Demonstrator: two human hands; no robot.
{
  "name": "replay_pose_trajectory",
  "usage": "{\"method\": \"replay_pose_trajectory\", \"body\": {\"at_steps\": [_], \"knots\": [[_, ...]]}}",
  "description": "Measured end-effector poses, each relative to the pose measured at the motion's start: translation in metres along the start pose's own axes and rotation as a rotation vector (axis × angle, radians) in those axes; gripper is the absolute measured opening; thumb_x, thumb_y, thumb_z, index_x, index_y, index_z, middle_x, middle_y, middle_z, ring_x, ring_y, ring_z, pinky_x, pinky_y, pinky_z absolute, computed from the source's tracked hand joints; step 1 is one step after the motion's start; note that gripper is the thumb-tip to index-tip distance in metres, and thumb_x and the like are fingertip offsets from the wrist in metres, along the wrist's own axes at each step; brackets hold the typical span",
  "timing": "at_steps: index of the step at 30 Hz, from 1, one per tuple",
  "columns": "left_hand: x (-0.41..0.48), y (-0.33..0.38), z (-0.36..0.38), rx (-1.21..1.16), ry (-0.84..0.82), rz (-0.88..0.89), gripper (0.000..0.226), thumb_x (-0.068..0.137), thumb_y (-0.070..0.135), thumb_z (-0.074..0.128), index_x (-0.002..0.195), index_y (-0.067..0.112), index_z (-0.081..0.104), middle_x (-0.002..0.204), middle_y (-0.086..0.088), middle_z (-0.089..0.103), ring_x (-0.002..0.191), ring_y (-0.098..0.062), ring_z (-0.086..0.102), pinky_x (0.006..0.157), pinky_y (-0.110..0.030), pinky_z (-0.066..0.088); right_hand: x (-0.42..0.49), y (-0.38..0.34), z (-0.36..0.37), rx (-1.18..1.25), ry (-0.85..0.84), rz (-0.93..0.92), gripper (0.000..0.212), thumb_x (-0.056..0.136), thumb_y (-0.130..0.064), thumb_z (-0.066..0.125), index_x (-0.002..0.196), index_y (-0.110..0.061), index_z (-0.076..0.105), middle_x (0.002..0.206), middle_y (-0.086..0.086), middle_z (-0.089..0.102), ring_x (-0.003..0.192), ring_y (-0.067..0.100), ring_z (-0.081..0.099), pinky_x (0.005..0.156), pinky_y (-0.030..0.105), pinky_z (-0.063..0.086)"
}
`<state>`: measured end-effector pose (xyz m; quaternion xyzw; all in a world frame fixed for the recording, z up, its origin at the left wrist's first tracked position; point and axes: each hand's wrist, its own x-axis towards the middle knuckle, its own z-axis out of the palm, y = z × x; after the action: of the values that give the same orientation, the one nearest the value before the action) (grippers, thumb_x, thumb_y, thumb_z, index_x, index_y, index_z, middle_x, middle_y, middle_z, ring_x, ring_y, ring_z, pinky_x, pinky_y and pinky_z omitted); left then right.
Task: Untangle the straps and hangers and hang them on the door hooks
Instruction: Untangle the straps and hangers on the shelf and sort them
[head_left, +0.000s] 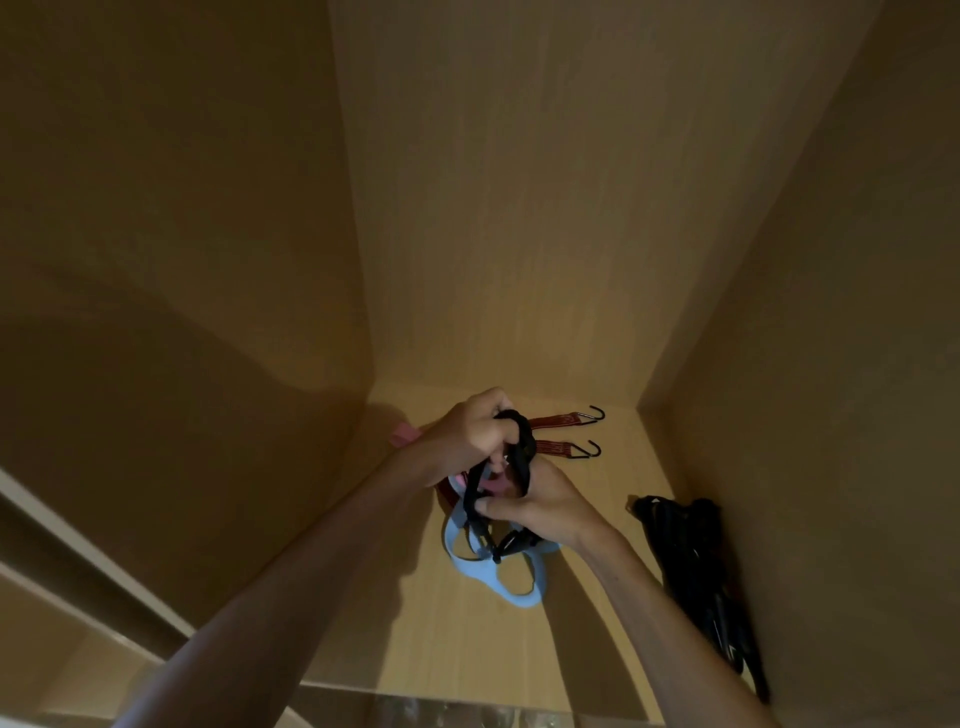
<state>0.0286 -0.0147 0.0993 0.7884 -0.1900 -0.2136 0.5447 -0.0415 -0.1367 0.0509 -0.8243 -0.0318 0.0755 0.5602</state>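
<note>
Gripping top loop of black strap (522, 447) with left hand (470, 434); pinching lower run with right hand (540, 506), likely to work tangle loose; held over blue hanger (485, 574) on cupboard floor (597, 519); red hooked straps (558, 434) behind, untouched.

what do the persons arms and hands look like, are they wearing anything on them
Nothing worn that shows. The left forearm and right forearm are bare right to the frame edge, with no sleeves or cuffs. The left hand and right hand have no gloves, and no watch, bracelet or ring is visible, though the dim light could hide small details.
</note>
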Motion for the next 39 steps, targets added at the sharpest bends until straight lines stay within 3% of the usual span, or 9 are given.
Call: {"method": "replay_pose_trajectory", "body": {"at_steps": [3,8,14,21,25,28,30,35,39], "knots": [[0.001,0.003,0.007,-0.105,0.022,-0.012,0.021,0.084,-0.005,0.044,0.07,0.01,0.043,0.05,-0.008,0.046,0.047,-0.022,0.045,0.054,-0.032,0.038,0.0,-0.002,0.003,-0.01,0.014,0.007,0.036,0.07,-0.023,0.08,0.1,-0.013,0.062,0.095,0.0,0.068,0.092,0.006,0.064,0.081,0.021,0.051],[0.006,-0.004,0.005,-0.275,0.044,-0.033,0.027,0.081,-0.012,0.042,0.063,0.008,0.039,0.036,0.002,0.045,0.043,-0.022,0.043,0.056,-0.035,0.037,-0.002,-0.002,0.008,0.03,0.067,0.08,0.026,0.073,-0.003,0.069,0.06,-0.023,0.058,0.064,-0.002,0.058,0.065,0.012,0.056,0.067,0.033,0.046],[0.013,-0.015,-0.006,-0.263,0.161,-0.116,0.026,0.078,-0.013,0.04,0.061,0.007,0.039,0.039,-0.004,0.042,0.047,-0.022,0.04,0.058,-0.035,0.04,-0.021,0.01,0.015,0.223,0.051,0.155,0.033,0.076,0.008,0.053,0.096,-0.018,0.057,0.062,0.008,0.06,0.06,0.024,0.058,0.065,0.042,0.051],[0.029,-0.031,-0.004,-0.154,0.245,-0.259,0.027,0.073,-0.013,0.041,0.058,0.01,0.042,0.027,0.004,0.041,0.047,-0.024,0.04,0.047,-0.026,0.031,-0.044,0.019,0.017,-0.05,0.048,0.137,0.01,0.093,-0.019,0.048,0.084,-0.021,0.052,0.06,-0.007,0.049,0.054,0.007,0.045,0.059,0.026,0.037],[0.031,-0.032,0.016,-0.101,0.17,-0.334,0.029,0.081,-0.009,0.041,0.06,0.009,0.042,0.051,-0.009,0.047,0.043,-0.025,0.048,0.041,-0.016,0.038,-0.05,0.032,0.008,-0.215,0.047,0.178,0.016,0.097,-0.026,0.043,0.097,-0.013,0.051,0.062,-0.004,0.045,0.049,0.009,0.04,0.053,0.027,0.032],[0.034,-0.041,0.03,-0.094,0.042,-0.375,0.032,0.082,-0.007,0.046,0.059,0.012,0.058,0.066,-0.013,0.049,0.066,-0.026,0.054,0.076,-0.033,0.051,-0.056,0.048,-0.002,-0.286,0.119,0.253,0.014,0.098,-0.024,0.041,0.101,-0.014,0.05,0.062,-0.002,0.046,0.046,0.011,0.039,0.047,0.025,0.029],[0.029,-0.046,0.033,-0.031,-0.01,-0.394,0.017,0.083,0.002,0.052,0.086,0.016,0.062,0.079,-0.01,0.054,0.081,-0.025,0.053,0.085,-0.039,0.05,-0.06,0.061,-0.012,-0.311,0.2,0.339,0.015,0.097,-0.022,0.041,0.105,-0.013,0.05,0.061,-0.002,0.046,0.045,0.011,0.039,0.044,0.023,0.028],[0.022,-0.057,0.039,-0.07,-0.088,-0.389,0.013,0.089,0.001,0.046,0.088,0.012,0.052,0.069,-0.004,0.048,0.061,-0.014,0.048,0.056,-0.027,0.042,-0.068,0.092,-0.036,-0.494,0.416,0.596,0.025,0.095,-0.024,0.047,0.111,-0.006,0.049,0.083,0.009,0.063,0.072,0.026,0.063,0.057,0.032,0.046],[0.017,-0.064,0.043,0.033,-0.121,-0.362,0.015,0.09,0.006,0.046,0.087,0.015,0.058,0.077,-0.004,0.057,0.075,-0.019,0.055,0.067,-0.03,0.045,-0.074,0.11,-0.034,-0.657,0.43,0.724,0.047,0.092,-0.037,0.05,0.122,-0.002,0.043,0.114,0.015,0.06,0.102,0.031,0.062,0.082,0.039,0.054]]}}
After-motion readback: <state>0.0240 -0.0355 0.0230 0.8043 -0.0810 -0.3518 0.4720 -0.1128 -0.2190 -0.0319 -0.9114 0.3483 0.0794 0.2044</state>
